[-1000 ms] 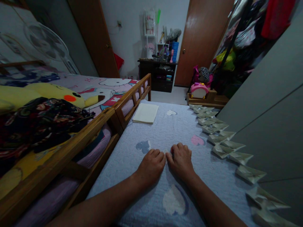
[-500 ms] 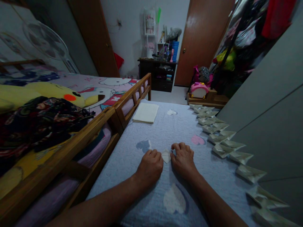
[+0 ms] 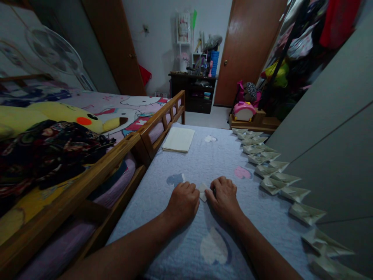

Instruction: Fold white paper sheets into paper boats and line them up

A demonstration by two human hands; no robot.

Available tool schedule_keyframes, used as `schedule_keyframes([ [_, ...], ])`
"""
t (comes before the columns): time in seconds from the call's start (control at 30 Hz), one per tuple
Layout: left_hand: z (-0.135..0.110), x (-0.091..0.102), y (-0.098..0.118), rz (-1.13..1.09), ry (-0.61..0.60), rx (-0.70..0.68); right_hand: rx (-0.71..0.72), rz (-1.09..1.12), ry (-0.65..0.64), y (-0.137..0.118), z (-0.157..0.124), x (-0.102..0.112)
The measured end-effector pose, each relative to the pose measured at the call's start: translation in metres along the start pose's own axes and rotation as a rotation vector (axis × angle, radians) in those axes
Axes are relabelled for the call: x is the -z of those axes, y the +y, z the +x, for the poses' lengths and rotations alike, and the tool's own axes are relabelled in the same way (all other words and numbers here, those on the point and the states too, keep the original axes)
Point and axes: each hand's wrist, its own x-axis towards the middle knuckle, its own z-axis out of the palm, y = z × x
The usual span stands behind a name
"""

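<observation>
Lying between the two hands, a small folded paper piece sits on the pale blue quilted bedspread, its off-white point showing while the rest is tucked behind the fingers; being thin paper, it should weigh almost nothing and crease easily, though its folds lend it some stiffness; its folded edges look the best place to pinch it, lightly. The left hand is loosely curled, knuckles up, beside the paper's left edge; the right hand curls toward its right edge, fingertips partly hidden; whether either has hold of it, I cannot tell. To the right of the right hand, a long row of folded paper boats runs forward; ahead and left lies a stack of paper sheets; left of the left hand stands a wooden bed rail.
</observation>
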Motion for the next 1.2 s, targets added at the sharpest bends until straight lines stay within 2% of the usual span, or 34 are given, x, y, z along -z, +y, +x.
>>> schedule_keyframes([
  [0.13, 0.006, -0.001, -0.004, -0.150, 0.029, 0.084, 0.025, 0.043, -0.009, 0.000, 0.001, -0.001],
  [0.23, 0.012, -0.004, -0.010, -0.387, 0.078, 0.162, 0.044, 0.151, 0.010, 0.002, 0.001, -0.002],
  [0.37, 0.019, -0.005, -0.018, -0.736, 0.087, 0.134, 0.162, 0.335, 0.040, 0.006, 0.000, -0.001],
  [0.47, 0.021, -0.003, -0.021, -0.899, 0.085, 0.134, 0.228, 0.459, 0.086, 0.007, 0.000, 0.000],
  [0.57, 0.023, -0.003, -0.020, -1.128, 0.086, 0.236, 0.179, 0.587, 0.133, 0.005, 0.000, 0.000],
  [0.67, 0.024, -0.003, -0.018, -1.394, 0.062, 0.325, 0.127, 0.694, 0.116, 0.004, 0.001, 0.000],
  [0.73, 0.025, -0.005, -0.018, -1.470, 0.050, 0.339, 0.129, 0.728, 0.105, 0.003, 0.002, 0.001],
  [0.83, 0.024, -0.006, -0.017, -1.386, 0.069, 0.312, 0.156, 0.689, 0.154, 0.004, 0.002, 0.000],
  [1.0, 0.020, -0.005, -0.013, -0.887, 0.261, 0.095, 0.250, 0.387, 0.270, 0.008, 0.002, 0.000],
  [1.1, 0.019, -0.006, -0.011, -0.689, 0.297, -0.052, 0.256, 0.183, 0.243, 0.008, 0.001, 0.000],
  [1.2, 0.019, -0.009, -0.011, -0.517, 0.250, -0.140, 0.261, 0.060, 0.158, 0.007, 0.000, 0.000],
])
